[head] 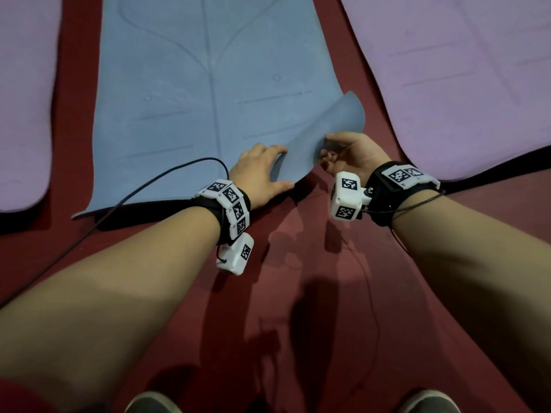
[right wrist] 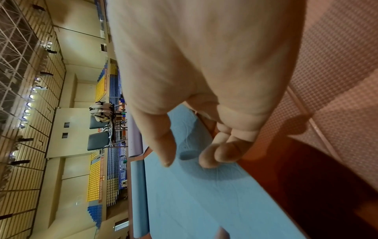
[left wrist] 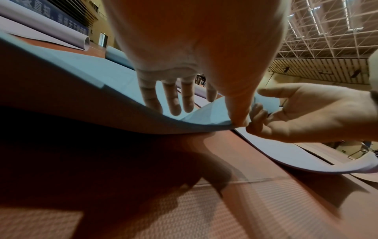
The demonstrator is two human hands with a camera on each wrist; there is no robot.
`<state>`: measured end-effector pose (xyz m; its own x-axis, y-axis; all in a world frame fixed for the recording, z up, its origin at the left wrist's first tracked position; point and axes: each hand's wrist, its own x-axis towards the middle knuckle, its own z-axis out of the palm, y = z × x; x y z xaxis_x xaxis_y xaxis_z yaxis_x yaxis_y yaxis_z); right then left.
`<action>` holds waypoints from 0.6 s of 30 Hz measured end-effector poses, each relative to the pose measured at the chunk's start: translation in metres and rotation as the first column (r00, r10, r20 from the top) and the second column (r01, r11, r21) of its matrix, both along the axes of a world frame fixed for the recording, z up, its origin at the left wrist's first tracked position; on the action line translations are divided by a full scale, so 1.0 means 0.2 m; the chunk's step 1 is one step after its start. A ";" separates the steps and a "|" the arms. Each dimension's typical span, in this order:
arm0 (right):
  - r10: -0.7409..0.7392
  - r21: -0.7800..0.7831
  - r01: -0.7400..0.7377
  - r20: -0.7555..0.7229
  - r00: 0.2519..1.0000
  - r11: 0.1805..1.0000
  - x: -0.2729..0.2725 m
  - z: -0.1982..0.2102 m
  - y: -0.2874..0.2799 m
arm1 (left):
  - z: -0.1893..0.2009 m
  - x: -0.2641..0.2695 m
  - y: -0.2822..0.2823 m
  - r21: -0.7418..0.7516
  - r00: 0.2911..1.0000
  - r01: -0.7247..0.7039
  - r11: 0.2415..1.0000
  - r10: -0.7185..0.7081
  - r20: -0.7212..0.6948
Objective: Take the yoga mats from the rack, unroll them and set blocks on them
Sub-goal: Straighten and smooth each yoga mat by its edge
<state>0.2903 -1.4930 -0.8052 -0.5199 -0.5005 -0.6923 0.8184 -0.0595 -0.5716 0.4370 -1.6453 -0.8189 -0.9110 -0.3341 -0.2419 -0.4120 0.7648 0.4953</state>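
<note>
Red floor (head: 313, 293), textured in a fine grid seen close in the wrist views, with seams between panels. Three mats lie flat on it, side by side, strips of bare floor between them. Blue mat (head: 185, 84) in the middle, printed with alignment lines; its near right corner is lifted off the floor and curled up, the rest flat. Far end of the blue mat still rolled, seen in the right wrist view. Left purple mat (head: 21, 99) with a rounded near corner. Right purple mat (head: 462, 79) spread flat, near edge dark underneath. Two shoes (head: 429, 402) stand on the floor at the bottom edge.
</note>
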 end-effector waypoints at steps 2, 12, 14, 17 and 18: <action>-0.012 0.009 0.012 -0.015 1.000 1.000 0.00 -0.01 -0.02 | -0.01 -0.01 0.01 -0.037 1.000 -0.014 0.999 0.015 0.020; -0.008 -0.098 0.004 -0.041 0.999 0.995 0.03 0.00 -0.07 | -0.06 -0.06 0.05 -0.220 0.994 0.006 0.975 0.018 0.109; -0.020 -0.150 0.020 -0.004 1.000 0.988 0.04 0.03 -0.07 | -0.07 -0.07 0.07 -0.249 0.996 -0.002 0.969 0.024 0.082; -0.008 -0.118 0.013 0.040 0.999 0.993 0.02 0.03 -0.08 | -0.08 -0.10 0.08 -0.270 0.998 -0.028 0.963 0.041 0.044; 0.008 -0.086 -0.003 0.055 0.998 0.996 0.01 0.01 -0.07 | -0.09 -0.11 0.08 -0.282 0.998 -0.027 0.959 0.040 0.041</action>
<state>0.2918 -1.5078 -0.8027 -0.4794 -0.5617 -0.6743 0.8488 -0.1017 -0.5188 0.4148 -1.6287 -0.8360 -0.8882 -0.4248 -0.1749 -0.4571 0.8557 0.2427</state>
